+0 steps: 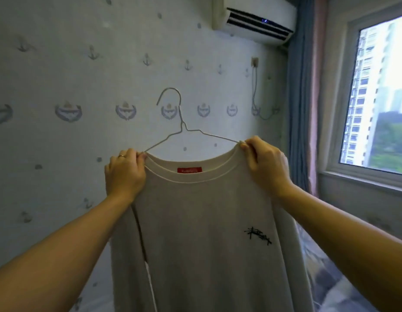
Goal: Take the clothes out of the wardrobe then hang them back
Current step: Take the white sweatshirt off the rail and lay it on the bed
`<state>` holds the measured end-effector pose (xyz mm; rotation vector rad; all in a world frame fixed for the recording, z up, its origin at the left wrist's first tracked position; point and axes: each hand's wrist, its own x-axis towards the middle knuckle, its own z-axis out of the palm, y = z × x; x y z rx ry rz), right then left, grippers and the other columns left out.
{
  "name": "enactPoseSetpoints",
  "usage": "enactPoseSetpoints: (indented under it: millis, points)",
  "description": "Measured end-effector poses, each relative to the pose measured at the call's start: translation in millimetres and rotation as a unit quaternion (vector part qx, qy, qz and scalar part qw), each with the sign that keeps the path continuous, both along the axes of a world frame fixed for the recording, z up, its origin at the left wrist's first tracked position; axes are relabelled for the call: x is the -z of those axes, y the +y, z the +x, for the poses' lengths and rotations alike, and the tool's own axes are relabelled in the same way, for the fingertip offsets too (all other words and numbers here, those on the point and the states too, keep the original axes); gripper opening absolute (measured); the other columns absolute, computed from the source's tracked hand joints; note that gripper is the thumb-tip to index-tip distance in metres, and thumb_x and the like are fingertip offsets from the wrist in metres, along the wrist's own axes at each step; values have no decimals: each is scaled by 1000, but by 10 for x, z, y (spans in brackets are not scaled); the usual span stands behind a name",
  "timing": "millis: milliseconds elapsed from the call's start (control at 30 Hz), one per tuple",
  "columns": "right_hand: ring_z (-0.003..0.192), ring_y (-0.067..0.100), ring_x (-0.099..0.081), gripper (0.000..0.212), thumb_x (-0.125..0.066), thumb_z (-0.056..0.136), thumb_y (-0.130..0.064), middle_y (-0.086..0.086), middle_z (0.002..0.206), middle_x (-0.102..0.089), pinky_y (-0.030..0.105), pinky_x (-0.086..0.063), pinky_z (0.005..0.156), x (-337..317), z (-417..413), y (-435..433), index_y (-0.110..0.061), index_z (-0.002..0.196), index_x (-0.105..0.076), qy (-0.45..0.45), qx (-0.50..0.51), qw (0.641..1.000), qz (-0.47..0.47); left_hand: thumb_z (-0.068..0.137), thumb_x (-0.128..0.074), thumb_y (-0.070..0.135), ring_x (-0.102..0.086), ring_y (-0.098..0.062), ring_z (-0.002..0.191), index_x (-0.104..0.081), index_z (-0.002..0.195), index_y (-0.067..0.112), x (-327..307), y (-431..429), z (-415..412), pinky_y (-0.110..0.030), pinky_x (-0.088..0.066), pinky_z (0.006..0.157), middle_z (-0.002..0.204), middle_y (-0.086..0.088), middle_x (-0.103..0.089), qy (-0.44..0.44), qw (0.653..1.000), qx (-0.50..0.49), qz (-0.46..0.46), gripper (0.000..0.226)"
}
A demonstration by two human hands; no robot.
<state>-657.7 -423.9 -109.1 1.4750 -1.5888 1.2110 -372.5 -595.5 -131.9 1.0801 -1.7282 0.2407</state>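
Near, the left hand (124, 174) and the right hand (266, 165) are apart, each pinching the beige sweatshirt (202, 221) beside its collar. It hangs on a wire hanger (184, 127), held up before the far wall (60, 75). A window (380, 97) is far right.

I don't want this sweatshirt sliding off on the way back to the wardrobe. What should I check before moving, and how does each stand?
1. Left hand grip: pinches the sweatshirt collar edge at the wire hanger end: ok.
2. Right hand grip: pinches the opposite collar edge: ok.
3. Hanger hook free, standing above the collar: ok.
4. Hanger arms seated inside both shoulders: cannot tell, the hands cover them.
5. Wardrobe rail within reach: cannot tell, not in view.
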Motion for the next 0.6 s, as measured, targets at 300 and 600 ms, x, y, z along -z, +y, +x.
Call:
enactPoseSetpoints:
  millis: [300,600]
  points:
    - [77,17,-63,31,-45,99,-44,-5,87,-68,46,-54,70,1136,-309,-589,-19,100,-64,-129,-5,988,90,104,-44,30,-52,-42,95,-58,96,5,974,-1223,-811,-47,-37,79,100,-22,-60,-32,995,77,54,30]
    - [76,1,-61,11,-53,100,-29,-15,80,-63,12,-45,69,1974,-538,-1229,-27,96,-64,-258,-14,947,193,102,-41,38,-54,-43,97,-62,101,11,1726,-2388,-1463,-48,-37,80,105,-19,-61,-140,975,147,86,34]
